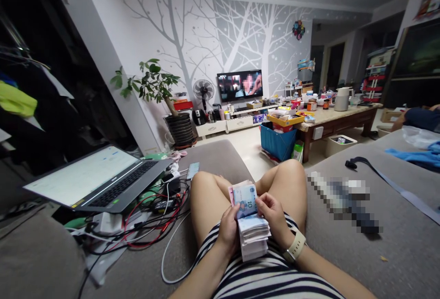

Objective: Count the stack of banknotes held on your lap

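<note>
A thick stack of banknotes [253, 235] rests in my lap between both hands, over my striped clothing. My left hand [227, 226] is closed around the stack's left side from below. My right hand [272, 214], with a pale watch on its wrist, pinches the top blue note, which is bent upward and shows a "10". My bare knees rise just beyond the notes.
An open laptop [99, 177] sits at my left above a tangle of cables and chargers [147, 218]. A phone [193, 169] lies on the grey sofa. A strap [385, 177] lies on the right cushion. Farther off stand a cluttered coffee table [338, 118], a blue bin [277, 141] and a TV [239, 85].
</note>
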Demonstrator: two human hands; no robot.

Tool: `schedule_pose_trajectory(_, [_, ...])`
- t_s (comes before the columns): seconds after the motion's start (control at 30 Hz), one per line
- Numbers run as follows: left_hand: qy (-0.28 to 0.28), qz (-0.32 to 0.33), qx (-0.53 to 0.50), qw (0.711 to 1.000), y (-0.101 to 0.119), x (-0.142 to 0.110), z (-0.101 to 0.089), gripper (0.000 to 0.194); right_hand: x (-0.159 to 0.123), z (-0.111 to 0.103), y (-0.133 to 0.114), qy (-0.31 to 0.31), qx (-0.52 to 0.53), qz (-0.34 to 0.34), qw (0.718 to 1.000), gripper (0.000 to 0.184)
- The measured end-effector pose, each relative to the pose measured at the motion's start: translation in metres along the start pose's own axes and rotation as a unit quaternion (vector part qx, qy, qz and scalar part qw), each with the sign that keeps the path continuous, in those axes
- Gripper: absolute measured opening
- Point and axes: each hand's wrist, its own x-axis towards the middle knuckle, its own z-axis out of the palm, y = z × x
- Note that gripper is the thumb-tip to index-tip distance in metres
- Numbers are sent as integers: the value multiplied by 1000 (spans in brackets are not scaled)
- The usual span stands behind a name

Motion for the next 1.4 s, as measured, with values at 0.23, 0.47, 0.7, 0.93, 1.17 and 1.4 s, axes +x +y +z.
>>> schedule_pose_trajectory(0.23, [-15, -9, 5, 1000, 0, -2, -2, 30, 3, -4, 6, 31, -16, 8, 999, 35])
schedule_pose_trajectory(0.47, [0, -2, -3, 1000, -1, -1, 0, 32, 2, -6, 8, 10, -20, 1, 1000, 38])
schedule_pose_trajectory(0.7, [36, 22, 17, 999, -1, 1, 0, 33, -3, -4, -2, -14, -2, -17, 1000, 35])
schedule_pose_trajectory(0.93, [36, 29, 34, 998, 2, -3, 2, 30, -4, -3, -5, -8, 9, -10, 1000, 31])
schedule_pose_trajectory(1.17, [38, 44, 49, 997, 5, -4, 4, 28, -3, 0, -10, -6, 22, -7, 1000, 33])
schedule_pose_trajectory(1.4, [5, 9, 3, 1000, -1, -1, 1, 34, -4, -1, -6, -12, 14, -5, 1000, 46])
